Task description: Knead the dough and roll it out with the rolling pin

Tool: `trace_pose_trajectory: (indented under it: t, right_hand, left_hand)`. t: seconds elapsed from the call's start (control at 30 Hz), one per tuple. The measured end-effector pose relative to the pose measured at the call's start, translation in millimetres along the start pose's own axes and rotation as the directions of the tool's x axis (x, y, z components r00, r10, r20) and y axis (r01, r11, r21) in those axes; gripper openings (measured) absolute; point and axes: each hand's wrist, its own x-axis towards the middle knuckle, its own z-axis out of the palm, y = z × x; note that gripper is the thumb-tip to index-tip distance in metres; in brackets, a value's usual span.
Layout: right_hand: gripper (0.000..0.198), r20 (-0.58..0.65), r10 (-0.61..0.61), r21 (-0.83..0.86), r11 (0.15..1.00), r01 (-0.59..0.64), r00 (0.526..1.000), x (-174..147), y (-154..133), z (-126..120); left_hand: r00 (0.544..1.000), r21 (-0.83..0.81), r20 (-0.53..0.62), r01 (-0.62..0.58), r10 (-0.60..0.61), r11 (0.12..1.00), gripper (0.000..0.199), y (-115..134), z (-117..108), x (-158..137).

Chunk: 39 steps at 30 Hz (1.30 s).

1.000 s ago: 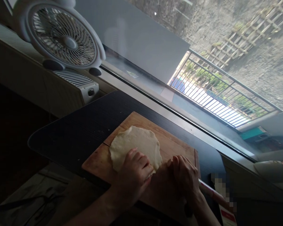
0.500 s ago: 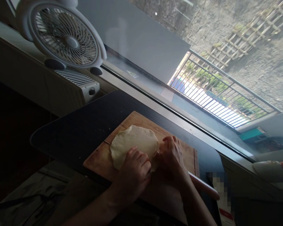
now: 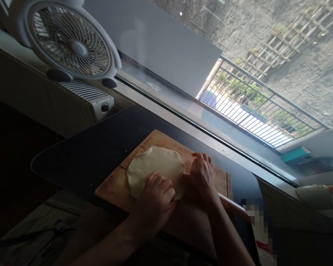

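Observation:
A flat, pale round of dough (image 3: 152, 162) with an uneven edge lies on a wooden board (image 3: 111, 186). My left hand (image 3: 158, 188) rests on its near side, fingers curled and gripping the dough near the edge. At the dough's right side, my right hand (image 3: 201, 173) is palm down, with bent fingers over a wooden rolling pin (image 3: 231, 205). The pin sticks out to the right from beneath my wrist. Its middle is hidden by my hand, and its inner end seems to meet the dough's right edge.
The board sits on a dark table (image 3: 80, 155) against a window sill (image 3: 166, 114). A white fan (image 3: 76, 46) stands on a white heater (image 3: 100, 107) at upper left. Through the glass appears a balcony railing (image 3: 255, 103). At lower right, something is pixelated.
My right hand and the rolling pin have shifted slightly away from me, toward the window. My left hand stays on the dough. The whole view has drifted a little.

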Motion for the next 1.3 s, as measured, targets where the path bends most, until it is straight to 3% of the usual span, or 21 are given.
trace_pose_trajectory:
  t: [0.1, 0.27, 0.33, 0.4, 0.53, 0.6, 0.83, 0.9, 1.03, 1.1, 1.17, 1.3]
  right_hand:
    - [0.035, 0.025, 0.049, -0.001, 0.999, -0.049, 0.999, 19.9, 7.7, 3.5]
    - [0.032, 0.092, -0.129, 0.030, 0.991, 0.127, 0.987, -48.2, -13.7, -5.3]
    - [0.031, 0.094, -0.150, 0.005, 0.989, 0.150, 0.984, -58.2, -18.4, -7.0]
    - [0.031, 0.088, -0.095, -0.021, 0.995, 0.097, 0.992, -39.0, -16.5, -3.5]
    - [0.031, 0.137, 0.106, -0.083, 0.992, -0.095, 0.985, 31.7, -2.2, 9.3]
    - [0.031, 0.145, 0.139, -0.092, 0.988, -0.126, 0.980, 41.6, -1.5, 10.6]
    - [0.040, 0.046, -0.103, -0.099, 0.989, 0.108, 0.994, -47.2, -26.3, -1.4]
    - [0.040, 0.038, -0.084, -0.115, 0.989, 0.088, 0.996, -35.6, -22.9, 1.3]
    - [0.040, 0.051, 0.085, -0.125, 0.989, -0.078, 0.995, 29.9, -2.2, 14.0]
    - [0.041, 0.069, 0.129, -0.116, 0.986, -0.121, 0.989, 41.1, 0.3, 15.6]
    - [0.041, 0.095, 0.083, -0.087, 0.993, -0.075, 0.992, 23.1, -6.3, 12.3]
    - [0.039, 0.104, -0.093, -0.061, 0.993, 0.099, 0.990, -44.6, -24.8, 0.0]
  left_hand:
    - [1.000, 0.000, 0.009, 0.006, -0.006, 1.000, 0.009, 0.4, -1.2, 0.4]
    - [1.000, -0.013, 0.001, 0.013, -0.013, 1.000, 0.010, -0.3, 1.4, -0.5]
    - [1.000, -0.012, -0.003, 0.009, -0.009, 1.000, 0.011, -0.6, 2.0, -0.5]
    - [1.000, -0.006, 0.012, 0.006, -0.006, 1.000, 0.011, -0.5, 1.4, 0.1]
    - [1.000, 0.003, 0.025, 0.003, -0.003, 1.000, 0.011, 0.6, -1.4, 1.7]
    - [1.000, 0.008, 0.016, 0.002, -0.002, 1.000, 0.012, 1.1, -1.6, 1.7]
    - [1.000, -0.017, 0.012, 0.008, -0.008, 1.000, 0.012, -0.1, 3.2, -1.0]
    - [1.000, -0.013, 0.027, 0.011, -0.010, 1.000, 0.012, -0.4, 3.3, -0.9]
    - [1.000, -0.012, 0.021, 0.004, -0.004, 1.000, 0.014, -0.3, 1.8, 1.3]
    - [1.000, -0.006, 0.026, 0.005, -0.005, 1.000, 0.013, -0.3, 1.0, 1.8]
    - [1.000, -0.003, 0.029, 0.011, -0.011, 1.000, 0.012, -0.4, 0.6, 1.3]
    - [1.000, -0.017, 0.017, 0.012, -0.012, 1.000, 0.010, -0.4, 1.6, -1.2]
